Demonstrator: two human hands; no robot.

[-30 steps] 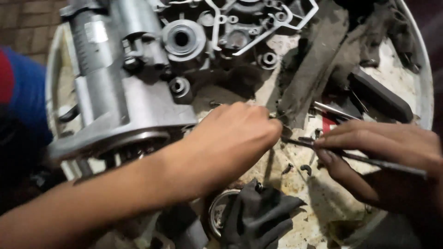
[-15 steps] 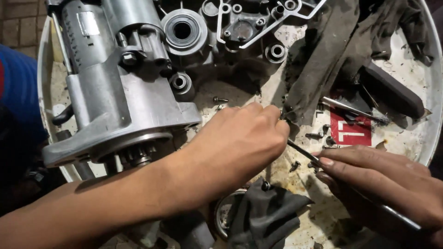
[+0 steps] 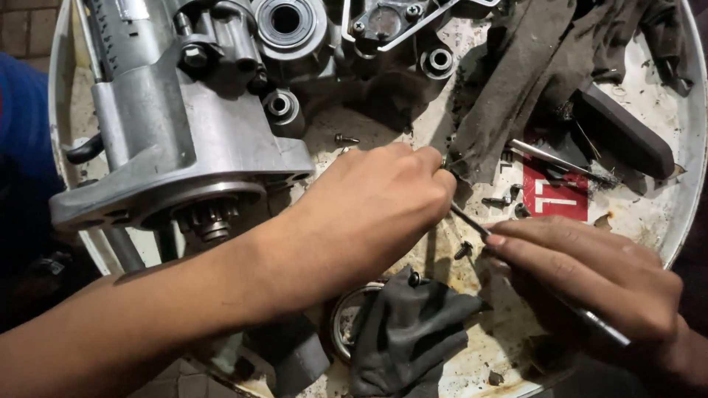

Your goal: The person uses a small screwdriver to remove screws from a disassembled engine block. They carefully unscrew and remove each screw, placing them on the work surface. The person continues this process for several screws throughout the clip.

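A thin metal rod (image 3: 542, 284) runs between both hands, low over the grimy round tray (image 3: 664, 221). It could slip and scatter the loose screws (image 3: 501, 200) just beyond the fingers. The right hand (image 3: 590, 276) is closed narrowly along its shaft; the left hand (image 3: 376, 214) pinches at its tip, though what lies under the fingertips is hidden. A grey engine casing (image 3: 184, 125) lies beyond the left hand.

The round tray (image 3: 667, 221) is off-white, mottled with brown rust stains and dark grime, and carries a red label (image 3: 554, 197) with white marks. The engine casing (image 3: 169, 140) at far left is dull silver-grey, its gear (image 3: 210, 220) darker. Rags (image 3: 516, 81) at far right are grey-brown; the near rag (image 3: 409, 332) is charcoal. The thin tool (image 3: 472, 222) is dark metal, the screws (image 3: 463, 250) blackish. A blue sleeve (image 3: 22, 125) shows at left.
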